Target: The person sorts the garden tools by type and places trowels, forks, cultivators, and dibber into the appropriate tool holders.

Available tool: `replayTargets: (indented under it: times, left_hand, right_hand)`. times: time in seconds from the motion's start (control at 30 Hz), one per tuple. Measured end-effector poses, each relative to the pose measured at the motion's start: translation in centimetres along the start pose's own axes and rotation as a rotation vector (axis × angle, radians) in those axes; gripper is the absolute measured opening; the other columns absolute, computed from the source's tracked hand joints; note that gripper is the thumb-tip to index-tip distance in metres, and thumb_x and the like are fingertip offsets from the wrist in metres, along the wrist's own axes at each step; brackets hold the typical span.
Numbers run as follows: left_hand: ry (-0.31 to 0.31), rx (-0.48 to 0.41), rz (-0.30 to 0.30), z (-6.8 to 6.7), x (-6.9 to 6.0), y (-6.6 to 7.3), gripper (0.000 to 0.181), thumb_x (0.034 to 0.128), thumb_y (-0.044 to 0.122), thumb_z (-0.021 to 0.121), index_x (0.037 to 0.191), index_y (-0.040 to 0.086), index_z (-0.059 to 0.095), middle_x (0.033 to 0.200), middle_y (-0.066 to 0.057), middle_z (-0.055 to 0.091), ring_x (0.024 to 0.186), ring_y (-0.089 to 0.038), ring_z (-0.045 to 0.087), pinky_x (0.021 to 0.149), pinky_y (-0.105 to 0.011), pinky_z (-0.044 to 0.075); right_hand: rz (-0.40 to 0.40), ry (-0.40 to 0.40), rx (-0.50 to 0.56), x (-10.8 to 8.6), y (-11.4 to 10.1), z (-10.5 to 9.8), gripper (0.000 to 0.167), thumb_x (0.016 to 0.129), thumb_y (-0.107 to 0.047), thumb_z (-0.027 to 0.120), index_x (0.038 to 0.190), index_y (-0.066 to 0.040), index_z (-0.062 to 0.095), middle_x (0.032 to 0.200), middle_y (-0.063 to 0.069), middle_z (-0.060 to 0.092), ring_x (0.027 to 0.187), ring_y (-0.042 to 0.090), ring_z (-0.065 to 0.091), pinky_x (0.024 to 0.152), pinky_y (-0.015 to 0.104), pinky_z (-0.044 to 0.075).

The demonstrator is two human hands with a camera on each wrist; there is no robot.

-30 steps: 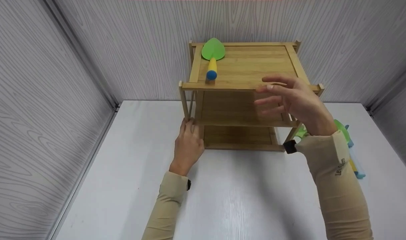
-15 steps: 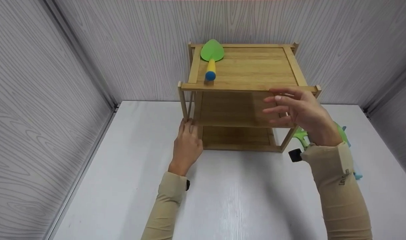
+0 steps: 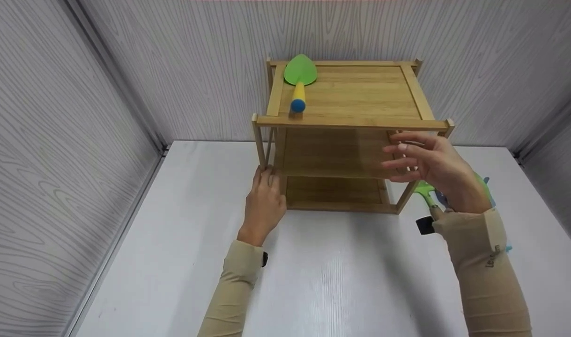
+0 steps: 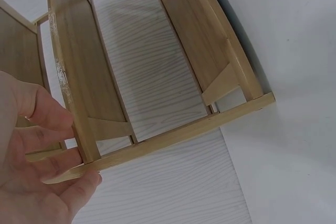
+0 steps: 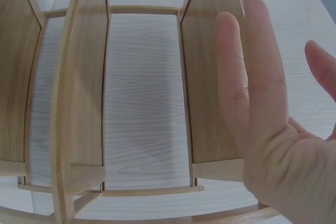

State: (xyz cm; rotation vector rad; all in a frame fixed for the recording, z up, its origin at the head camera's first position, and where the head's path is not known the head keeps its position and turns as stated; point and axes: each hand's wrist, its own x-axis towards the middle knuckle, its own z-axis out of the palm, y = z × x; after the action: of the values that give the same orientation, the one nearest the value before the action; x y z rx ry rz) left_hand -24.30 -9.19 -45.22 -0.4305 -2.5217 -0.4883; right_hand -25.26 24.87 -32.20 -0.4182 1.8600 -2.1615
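A three-tier wooden shelf rack (image 3: pixel 369 100) stands against the back wall. On the left part of its top board lies a toy trowel (image 3: pixel 300 71) with a green blade, a yellow handle and a blue end. My left hand (image 3: pixel 265 206) grips the left front post at the middle tier; in the left wrist view the thumb and fingers of that hand (image 4: pixel 37 182) close around the post by the board's corner. Before the rack's right front side, my right hand (image 3: pixel 442 166) hovers with spread, loosely bent fingers and holds nothing.
On the white table (image 3: pixel 313 281), right of the rack, lies a green forked tool (image 3: pixel 426 191). Other green and blue pieces (image 3: pixel 485 185) are partly hidden behind my right arm. Grey wood-patterned walls (image 3: pixel 196 70) enclose the back and sides.
My right hand has moved right and down, from in front of the top board's edge to below it. The left hand keeps its grip; rack and trowel look unmoved.
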Motion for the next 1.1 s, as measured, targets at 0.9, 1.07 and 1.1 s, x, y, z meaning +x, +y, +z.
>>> replayTargets:
  times: [0.9, 1.07, 1.1]
  left_hand:
    - [0.004, 0.006, 0.006, 0.1, 0.0, 0.0, 0.042, 0.0873, -0.004, 0.068, 0.126, -0.017, 0.058, 0.136, -0.031, 0.052, 0.134, -0.049, 0.043, 0.095, -0.046, 0.054]
    - [0.002, 0.005, 0.006, 0.1, 0.0, -0.1, 0.044, 0.0865, -0.004, 0.068, 0.127, -0.017, 0.058, 0.136, -0.03, 0.053, 0.134, -0.049, 0.044, 0.093, -0.046, 0.055]
    - [0.002, 0.003, 0.005, 0.1, 0.0, -0.1, 0.044, 0.0866, -0.004, 0.068, 0.127, -0.017, 0.057, 0.136, -0.03, 0.053, 0.134, -0.049, 0.044, 0.092, -0.046, 0.056]
  right_hand:
    - [0.033, 0.033, 0.083, -2.1, 2.9, -4.6, 0.025, 0.106, -0.003, 0.049, 0.119, -0.009, 0.069, 0.113, 0.015, 0.072, 0.095, 0.028, 0.074, 0.074, 0.043, 0.062]
    - [0.037, 0.025, 0.105, -2.4, 3.3, -5.4, 0.025, 0.106, -0.003, 0.048, 0.119, -0.007, 0.07, 0.113, 0.016, 0.072, 0.095, 0.029, 0.074, 0.074, 0.043, 0.062]
    - [0.035, 0.02, 0.111, -2.5, 3.4, -5.5, 0.026, 0.107, -0.003, 0.047, 0.118, -0.006, 0.07, 0.113, 0.017, 0.072, 0.095, 0.029, 0.074, 0.074, 0.043, 0.062]
